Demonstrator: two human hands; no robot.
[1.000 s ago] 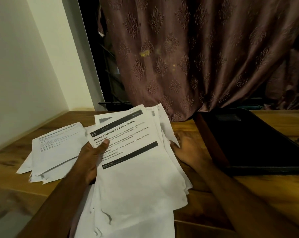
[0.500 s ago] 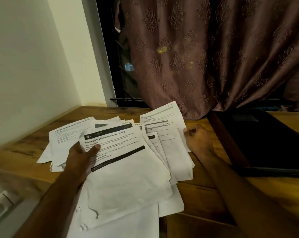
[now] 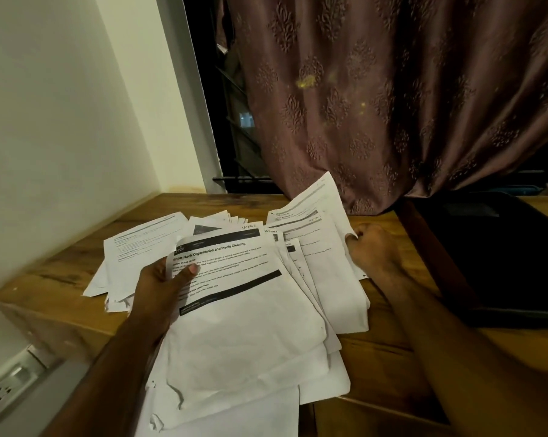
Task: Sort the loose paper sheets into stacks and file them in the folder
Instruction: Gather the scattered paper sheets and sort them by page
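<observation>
My left hand [image 3: 164, 283] grips a thick bundle of printed sheets [image 3: 244, 316] at its left edge, thumb on the top page headed "Shoe Rack Organization and Insole Cleaning". My right hand [image 3: 371, 249] pinches the right edge of a few sheets [image 3: 324, 247] fanned out from that bundle and lifted at the far corner. A smaller pile of loose sheets [image 3: 137, 250] lies on the wooden table [image 3: 383, 367] to the left. The black folder [image 3: 499, 257] lies open on the table at the right.
A white wall [image 3: 61, 137] borders the table on the left, with a wall socket [image 3: 11, 384] low down. A mauve patterned curtain [image 3: 392, 99] hangs behind the table, touching its far edge. The table's near edge runs under the papers.
My right hand has come out from under the bundle and drawn a few sheets off to the right, fanning them. The camera has shifted so the papers sit further right and lower.
</observation>
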